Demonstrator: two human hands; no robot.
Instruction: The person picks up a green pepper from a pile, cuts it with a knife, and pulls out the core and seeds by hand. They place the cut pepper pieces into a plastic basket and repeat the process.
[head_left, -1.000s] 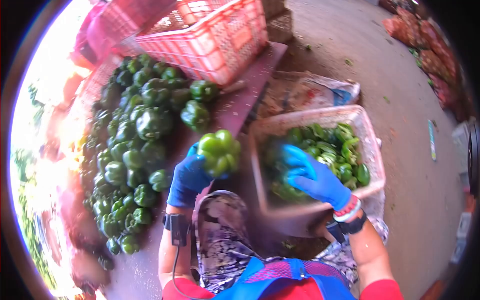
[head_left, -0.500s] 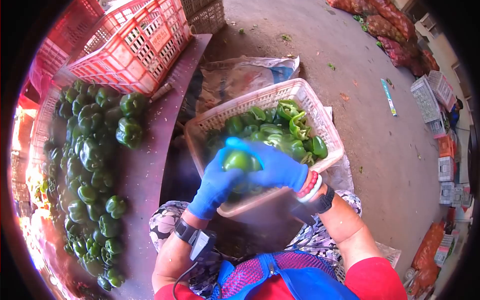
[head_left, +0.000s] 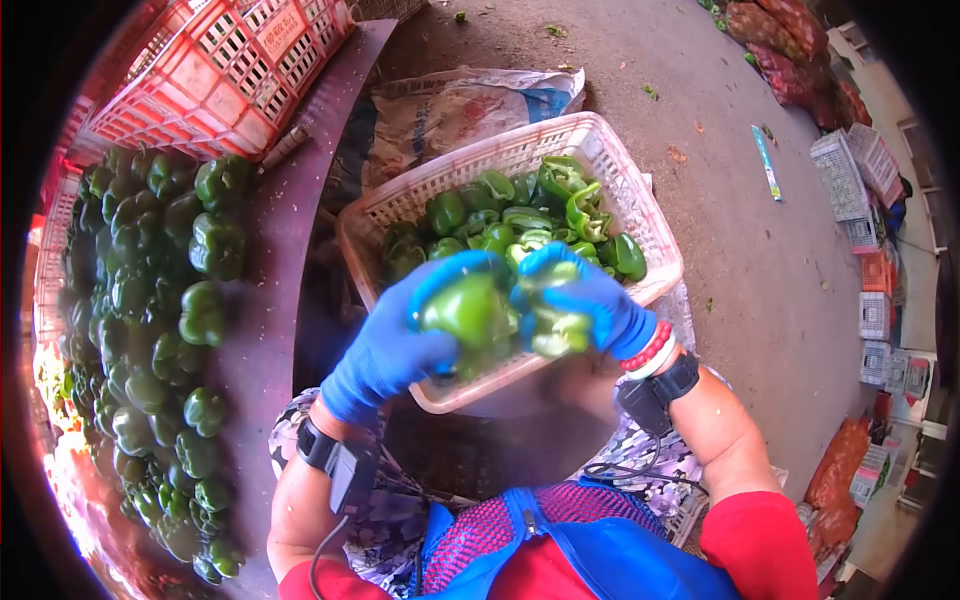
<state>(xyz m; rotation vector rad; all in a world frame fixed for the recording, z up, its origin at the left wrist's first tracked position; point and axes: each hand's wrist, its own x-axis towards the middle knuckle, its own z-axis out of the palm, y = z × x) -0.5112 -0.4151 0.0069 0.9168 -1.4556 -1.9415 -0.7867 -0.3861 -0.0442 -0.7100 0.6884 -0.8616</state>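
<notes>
My left hand (head_left: 390, 335), in a blue glove, is closed around a green bell pepper piece (head_left: 468, 312), somewhat blurred. In my right hand (head_left: 600, 305), also gloved in blue, is another green pepper piece (head_left: 557, 330) with pale inner flesh showing. The two pieces are side by side, with a narrow gap between the hands. Both hands are over the near side of a white plastic crate (head_left: 630, 165). Split and broken green peppers (head_left: 520, 215) lie inside that crate.
To the left, a pile of whole green bell peppers (head_left: 135, 300) covers part of a dark table (head_left: 275, 230). A red-and-white crate (head_left: 240, 80) stands at its far end. Sacking (head_left: 440, 120) lies behind the white crate. Filled sacks (head_left: 785, 50) and stacked crates (head_left: 845, 180) are at right.
The pepper held between both hands is now in two pieces, one in each hand. My hands have moved apart. The view has shifted slightly.
</notes>
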